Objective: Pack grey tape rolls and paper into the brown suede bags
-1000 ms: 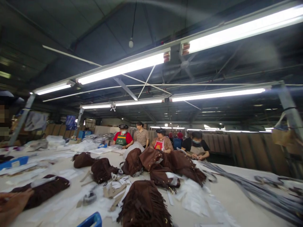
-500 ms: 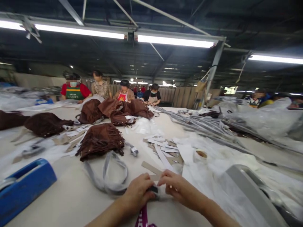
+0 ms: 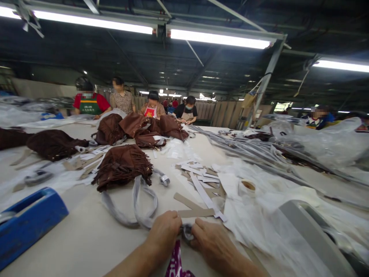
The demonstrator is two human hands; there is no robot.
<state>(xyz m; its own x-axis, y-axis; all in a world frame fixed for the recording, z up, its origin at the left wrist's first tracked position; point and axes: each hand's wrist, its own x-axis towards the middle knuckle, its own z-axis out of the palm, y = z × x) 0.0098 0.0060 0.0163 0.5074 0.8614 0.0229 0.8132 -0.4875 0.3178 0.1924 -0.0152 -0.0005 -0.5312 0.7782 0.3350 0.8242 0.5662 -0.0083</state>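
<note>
My left hand (image 3: pixel 165 232) is closed on a dark strap (image 3: pixel 188 232) covered in cloudy clear wrap. From the other side, the fingers of my right hand (image 3: pixel 211 239) pinch the strap's rolled end, close to my left fingers. A long wrapped length of it loops away to the left, up to a brown fringed bag (image 3: pixel 122 165) on the table (image 3: pixel 86 227). Just beyond my hands lie flat beige and white strips (image 3: pixel 197 212). Below them hangs a purple lanyard (image 3: pixel 175 259) with white lettering.
A blue tape dispenser (image 3: pixel 34 223) stands at left and a grey one (image 3: pixel 311 234) at right. More brown bags (image 3: pixel 138 127), a tape roll (image 3: pixel 247 187), wrapped straps (image 3: pixel 245 146) and plastic sheeting (image 3: pixel 276 204) cover the table. Several people work at the far side.
My right hand has come down from raised, loose fingers to grip the strap's end, which now shows as a coil. The view has tilted slightly down.
</note>
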